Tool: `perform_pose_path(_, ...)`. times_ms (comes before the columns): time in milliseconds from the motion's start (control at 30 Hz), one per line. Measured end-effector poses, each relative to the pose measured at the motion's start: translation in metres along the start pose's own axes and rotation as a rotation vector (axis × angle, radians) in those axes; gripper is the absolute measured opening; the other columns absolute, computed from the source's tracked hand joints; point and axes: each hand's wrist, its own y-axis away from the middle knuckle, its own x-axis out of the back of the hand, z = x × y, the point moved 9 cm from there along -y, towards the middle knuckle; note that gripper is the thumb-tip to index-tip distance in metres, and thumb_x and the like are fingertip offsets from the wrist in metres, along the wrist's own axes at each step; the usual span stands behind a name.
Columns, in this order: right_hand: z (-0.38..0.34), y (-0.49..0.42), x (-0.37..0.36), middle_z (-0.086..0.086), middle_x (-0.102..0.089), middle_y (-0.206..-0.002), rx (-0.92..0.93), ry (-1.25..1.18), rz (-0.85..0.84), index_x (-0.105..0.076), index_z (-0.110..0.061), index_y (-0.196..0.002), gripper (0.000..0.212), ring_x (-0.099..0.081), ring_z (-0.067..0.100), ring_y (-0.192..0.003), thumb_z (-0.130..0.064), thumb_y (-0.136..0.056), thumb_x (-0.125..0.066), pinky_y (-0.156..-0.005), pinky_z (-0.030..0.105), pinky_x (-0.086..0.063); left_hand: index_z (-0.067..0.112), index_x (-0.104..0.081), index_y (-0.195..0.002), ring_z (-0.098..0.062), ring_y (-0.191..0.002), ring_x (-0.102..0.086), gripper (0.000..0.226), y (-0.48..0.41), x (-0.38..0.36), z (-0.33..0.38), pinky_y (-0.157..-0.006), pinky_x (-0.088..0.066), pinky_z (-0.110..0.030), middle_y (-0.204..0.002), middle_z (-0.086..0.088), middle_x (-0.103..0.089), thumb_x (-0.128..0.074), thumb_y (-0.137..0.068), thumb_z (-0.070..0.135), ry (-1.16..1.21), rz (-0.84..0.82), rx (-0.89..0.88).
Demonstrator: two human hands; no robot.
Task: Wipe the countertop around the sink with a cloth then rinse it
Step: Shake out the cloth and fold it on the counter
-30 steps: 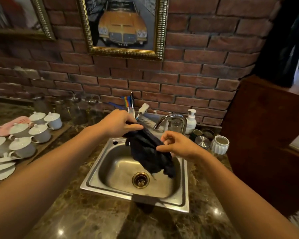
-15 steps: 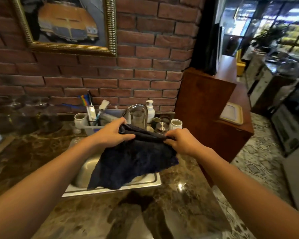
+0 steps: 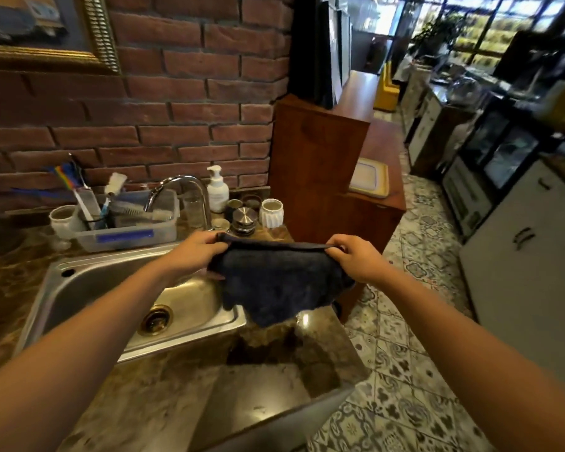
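Sink [image 3: 79, 282] left of cloth [image 3: 274, 282], faucet [image 3: 183, 194] behind.

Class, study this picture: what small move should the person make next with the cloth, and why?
Probably lower the cloth flat onto the countertop right of the sink. The left hand and right hand pinch its top edge, so it hangs spread over that surface.

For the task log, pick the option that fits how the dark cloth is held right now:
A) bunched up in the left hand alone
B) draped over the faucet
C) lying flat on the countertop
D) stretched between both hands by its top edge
D: the left hand and the right hand each pinch an upper corner of the cloth, which hangs spread between them.
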Motion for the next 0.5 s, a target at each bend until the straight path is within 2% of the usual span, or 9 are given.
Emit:
perform_pose_path(100, 0.029, -0.011, 0.006, -0.005, -0.061, -0.086, 0.009, -0.05, 0.025, -0.062, -0.02, -0.093, 0.025, -0.058, 0.02, -0.086, -0.036, -0.105, -0.048, -0.063, 0.028, -0.038, 0.01, -0.065, -0.12, -0.024, -0.095, -0.064, 0.023, -0.019, -0.024, -0.001, -0.058, -0.059, -0.027, -0.106, -0.012, -0.067, -0.052, -0.103, 0.018, 0.135, 0.021, 0.071)
perform_pose_path(200, 0.048, -0.029, 0.008, 0.006, -0.066, -0.084, 0.045, -0.094, -0.033, -0.067, -0.009, -0.087, 0.041, -0.062, 0.024, -0.081, -0.044, -0.103, -0.051, -0.064, 0.033, -0.039, 0.01, -0.07, -0.112, -0.02, -0.092, -0.065, 0.027, -0.036, -0.042, 0.003, -0.064, -0.055, -0.024, -0.102, -0.01, -0.069, -0.055, -0.101, 0.031, 0.056, 0.106, 0.051)
perform_pose_path(300, 0.066, -0.046, 0.009, 0.001, -0.064, -0.079, 0.106, -0.075, -0.166, -0.068, -0.012, -0.084, 0.035, -0.059, 0.015, -0.075, -0.044, -0.097, -0.063, -0.066, 0.033, -0.04, 0.003, -0.066, -0.121, -0.023, -0.097, -0.063, 0.04, -0.052, -0.052, 0.002, -0.074, -0.052, -0.032, -0.107, -0.013, -0.068, -0.054, -0.102, 0.036, 0.102, 0.225, 0.081)
perform_pose_path(400, 0.086, -0.065, 0.018, 0.007, -0.065, -0.08, 0.119, -0.163, -0.227, -0.07, -0.009, -0.083, 0.033, -0.06, 0.013, -0.075, -0.041, -0.093, -0.069, -0.069, 0.032, -0.044, 0.012, -0.064, -0.124, -0.026, -0.106, -0.064, 0.037, -0.058, -0.051, -0.002, -0.091, -0.052, -0.041, -0.115, -0.01, -0.069, -0.052, -0.102, 0.04, 0.209, 0.335, 0.139)
perform_pose_path(500, 0.087, -0.081, 0.031, -0.004, -0.063, -0.072, 0.179, -0.16, -0.243, -0.07, -0.017, -0.076, 0.024, -0.059, 0.008, -0.069, -0.037, -0.09, -0.074, -0.067, 0.029, -0.045, 0.023, -0.063, -0.11, -0.02, -0.101, -0.061, 0.021, -0.058, -0.046, 0.002, -0.084, -0.05, -0.038, -0.107, -0.003, -0.066, -0.048, -0.104, 0.037, 0.271, 0.43, 0.148)
